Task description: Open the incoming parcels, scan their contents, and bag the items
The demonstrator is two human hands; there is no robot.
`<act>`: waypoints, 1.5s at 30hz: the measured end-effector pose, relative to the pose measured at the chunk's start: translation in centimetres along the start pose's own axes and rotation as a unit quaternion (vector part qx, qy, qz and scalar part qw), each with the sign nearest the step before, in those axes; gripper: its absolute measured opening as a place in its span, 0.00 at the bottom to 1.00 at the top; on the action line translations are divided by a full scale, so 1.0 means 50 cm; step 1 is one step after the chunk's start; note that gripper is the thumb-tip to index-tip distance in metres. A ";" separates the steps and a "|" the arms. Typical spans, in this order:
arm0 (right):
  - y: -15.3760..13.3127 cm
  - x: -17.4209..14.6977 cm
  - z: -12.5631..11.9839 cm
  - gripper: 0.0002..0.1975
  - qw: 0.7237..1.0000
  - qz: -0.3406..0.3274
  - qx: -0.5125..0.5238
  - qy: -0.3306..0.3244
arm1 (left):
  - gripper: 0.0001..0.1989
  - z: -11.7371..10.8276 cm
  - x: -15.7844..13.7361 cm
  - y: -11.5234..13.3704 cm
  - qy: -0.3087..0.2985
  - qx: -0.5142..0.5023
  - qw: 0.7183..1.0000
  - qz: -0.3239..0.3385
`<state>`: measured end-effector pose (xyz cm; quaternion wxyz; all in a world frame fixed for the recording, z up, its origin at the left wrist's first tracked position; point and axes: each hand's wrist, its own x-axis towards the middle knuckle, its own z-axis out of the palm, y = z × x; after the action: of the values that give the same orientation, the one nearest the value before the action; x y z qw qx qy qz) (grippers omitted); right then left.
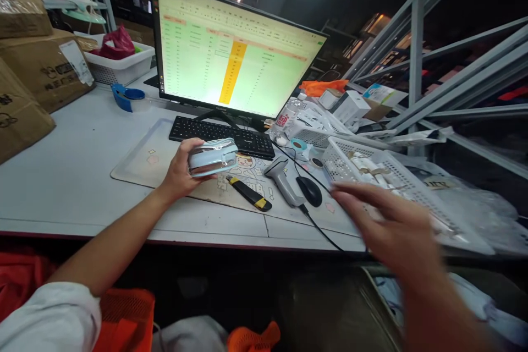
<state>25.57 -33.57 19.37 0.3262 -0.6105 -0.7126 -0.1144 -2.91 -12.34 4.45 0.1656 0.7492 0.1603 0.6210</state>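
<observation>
My left hand is closed around a small light-blue zip pouch with a clear front, held above the desk mat and in front of the keyboard. To the right of the pouch, a black and yellow utility knife lies on the mat. Beside it rests a grey barcode scanner, its cable trailing off the desk edge. My right hand is smeared by motion, between the black mouse and a white basket. Whether its fingers hold anything cannot be made out.
A monitor showing a spreadsheet stands behind the keyboard. Cardboard boxes are stacked at the left, near a blue tape dispenser. White baskets and small boxes crowd the right side. An orange crate sits below the desk edge.
</observation>
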 end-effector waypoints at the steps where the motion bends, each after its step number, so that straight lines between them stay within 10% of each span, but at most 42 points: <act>1: -0.019 0.023 0.044 0.07 0.999 -0.007 0.029 -0.019 | 0.42 0.000 -0.001 0.001 0.000 0.017 1.000 0.024; 5: -0.091 0.132 0.248 0.10 0.986 -0.026 0.139 -0.092 | 0.42 -0.012 0.002 -0.009 0.027 0.061 0.997 0.042; 9: -0.116 0.203 0.347 0.11 0.982 -0.019 0.183 -0.047 | 0.41 -0.032 0.013 -0.025 0.054 0.114 0.991 0.033; 17: -0.101 0.238 0.381 0.14 0.933 -0.055 0.348 -0.076 | 0.41 -0.038 0.015 -0.025 0.133 0.109 0.983 -0.066; 25: -0.063 0.188 0.423 0.10 0.880 0.013 0.461 -0.110 | 0.39 -0.086 0.047 0.035 -0.122 0.001 0.984 -0.132; 32: -0.058 0.187 0.447 0.14 0.787 0.172 0.567 -0.173 | 0.45 -0.089 0.045 -0.003 -0.234 -0.170 0.918 -0.272; 37: -0.053 0.189 0.440 0.16 0.807 0.142 0.543 -0.184 | 0.52 -0.039 0.016 -0.037 -0.234 -0.285 0.861 -0.351; 45: -0.007 0.195 0.386 0.12 0.870 0.021 0.413 -0.268 | 0.38 -0.026 0.013 -0.044 -0.234 -0.193 0.870 -0.388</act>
<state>18.54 -15.05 10.65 0.3473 -0.4418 -0.7420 0.3656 -4.16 -10.05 4.25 0.5671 0.7033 0.2720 0.3313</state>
